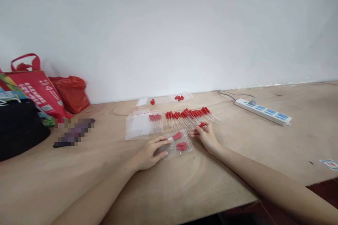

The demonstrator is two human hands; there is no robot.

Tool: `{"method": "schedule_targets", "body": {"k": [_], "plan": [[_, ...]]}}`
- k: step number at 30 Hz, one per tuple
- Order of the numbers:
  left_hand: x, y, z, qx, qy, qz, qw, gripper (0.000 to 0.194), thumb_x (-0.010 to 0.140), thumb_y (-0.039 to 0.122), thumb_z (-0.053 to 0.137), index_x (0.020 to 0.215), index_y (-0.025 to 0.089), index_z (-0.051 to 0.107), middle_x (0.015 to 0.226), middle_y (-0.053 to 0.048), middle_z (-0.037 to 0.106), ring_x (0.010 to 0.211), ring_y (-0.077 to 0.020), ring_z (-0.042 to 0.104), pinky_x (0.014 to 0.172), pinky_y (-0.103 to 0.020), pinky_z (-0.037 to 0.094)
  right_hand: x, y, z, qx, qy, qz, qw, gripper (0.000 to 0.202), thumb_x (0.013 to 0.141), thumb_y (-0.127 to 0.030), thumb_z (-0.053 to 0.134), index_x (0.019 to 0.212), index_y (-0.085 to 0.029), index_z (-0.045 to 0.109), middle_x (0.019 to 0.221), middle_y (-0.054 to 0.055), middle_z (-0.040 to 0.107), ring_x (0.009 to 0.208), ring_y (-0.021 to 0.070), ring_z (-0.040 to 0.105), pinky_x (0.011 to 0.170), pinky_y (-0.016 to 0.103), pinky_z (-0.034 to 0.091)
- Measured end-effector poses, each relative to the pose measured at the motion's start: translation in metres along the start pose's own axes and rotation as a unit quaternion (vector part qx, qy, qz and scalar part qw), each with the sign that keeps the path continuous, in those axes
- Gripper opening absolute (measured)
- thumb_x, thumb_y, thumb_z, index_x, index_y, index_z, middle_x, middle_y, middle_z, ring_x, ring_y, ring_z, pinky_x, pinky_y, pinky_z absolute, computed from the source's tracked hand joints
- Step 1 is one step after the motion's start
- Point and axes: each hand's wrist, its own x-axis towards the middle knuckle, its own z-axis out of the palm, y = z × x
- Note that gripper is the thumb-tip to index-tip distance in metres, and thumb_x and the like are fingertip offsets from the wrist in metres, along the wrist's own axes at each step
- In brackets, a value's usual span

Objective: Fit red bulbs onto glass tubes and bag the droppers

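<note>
My left hand grips the left end of a clear zip-lock bag, fingers above and thumb below. Inside the bag lie several glass droppers with red rubber bulbs, the bulbs toward its right, red-edged mouth. Close to that mouth, my right hand pinches a single dropper, its red bulb up and right, its thin tube slanting down left to the bag. Behind both hands, a row of loose droppers lies on the wooden table. A filled bag of droppers rests on flat clear bags.
Loose red bulbs and more bags lie by the wall. A white power strip with a plugged-in cord is at the right. On the left are a red shopping bag, a red plastic bag, a black hat and a pixelated object.
</note>
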Motion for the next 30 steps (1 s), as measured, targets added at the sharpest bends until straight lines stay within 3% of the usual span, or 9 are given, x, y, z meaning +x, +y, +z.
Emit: {"method": "schedule_targets", "body": {"k": [7, 11, 16, 21, 26, 30], "plan": [[0.0001, -0.0008, -0.0001, -0.003, 0.006, 0.008, 1.0, 0.037, 0.082, 0.029, 0.048, 0.119, 0.028, 0.048, 0.127, -0.005, 0.044, 0.115, -0.0212, 0.043, 0.096, -0.039, 0.035, -0.0057, 0.0033, 0.002, -0.011, -0.038, 0.04, 0.998, 0.035, 0.065, -0.025, 0.059, 0.079, -0.024, 0.027, 0.057, -0.008, 0.053, 0.05, 0.0116, 0.059, 0.053, 0.027, 0.05], [-0.0001, -0.0004, -0.0007, -0.001, -0.001, 0.001, 1.0, 0.038, 0.082, 0.029, 0.047, 0.12, 0.026, 0.047, 0.128, -0.007, 0.043, 0.116, -0.0213, 0.042, 0.097, -0.04, 0.034, -0.0054, 0.0072, 0.0006, -0.058, -0.07, 0.053, 0.994, 0.028, 0.063, -0.033, 0.064, 0.075, -0.02, 0.042, 0.059, -0.004, 0.055, 0.052, 0.0109, 0.057, 0.058, 0.028, 0.05], [-0.0005, -0.0015, 0.0005, 0.001, 0.009, 0.006, 1.0, 0.038, 0.082, 0.03, 0.047, 0.12, 0.024, 0.046, 0.128, -0.007, 0.044, 0.116, -0.0212, 0.041, 0.097, -0.039, 0.033, -0.0047, 0.0064, -0.0014, -0.142, -0.135, 0.035, 0.98, 0.032, 0.056, -0.041, 0.068, 0.072, -0.016, 0.056, 0.056, -0.003, 0.056, 0.047, 0.0087, 0.05, 0.049, 0.024, 0.043], [-0.0002, -0.0016, 0.0007, 0.008, 0.014, 0.007, 1.0, 0.041, 0.082, 0.031, 0.047, 0.122, 0.024, 0.043, 0.127, -0.006, 0.045, 0.116, -0.021, 0.041, 0.097, -0.039, 0.033, -0.004, 0.006, -0.0001, -0.14, -0.113, 0.028, 0.983, 0.037, 0.048, -0.035, 0.074, 0.071, -0.017, 0.052, 0.052, -0.006, 0.053, 0.043, 0.0076, 0.047, 0.042, 0.021, 0.038], [0.0003, -0.0003, -0.0001, 0.009, 0.012, 0.006, 1.0, 0.041, 0.082, 0.03, 0.047, 0.122, 0.023, 0.043, 0.128, -0.007, 0.045, 0.116, -0.0211, 0.042, 0.097, -0.04, 0.033, -0.0013, 0.0069, -0.0002, -0.142, -0.154, 0.053, 0.976, 0.033, 0.047, -0.036, 0.074, 0.064, -0.015, 0.054, 0.054, -0.004, 0.057, 0.047, 0.0078, 0.05, 0.047, 0.022, 0.04], [-0.0001, 0.001, -0.0007, 0.003, 0.014, 0.008, 1.0, 0.04, 0.082, 0.03, 0.048, 0.121, 0.023, 0.044, 0.128, -0.007, 0.045, 0.116, -0.0209, 0.041, 0.097, -0.04, 0.033, -0.003, 0.0041, 0.0007, -0.146, -0.186, 0.062, 0.97, 0.031, 0.056, -0.043, 0.068, 0.062, -0.015, 0.057, 0.055, -0.002, 0.058, 0.049, 0.0094, 0.052, 0.05, 0.023, 0.041]]}}
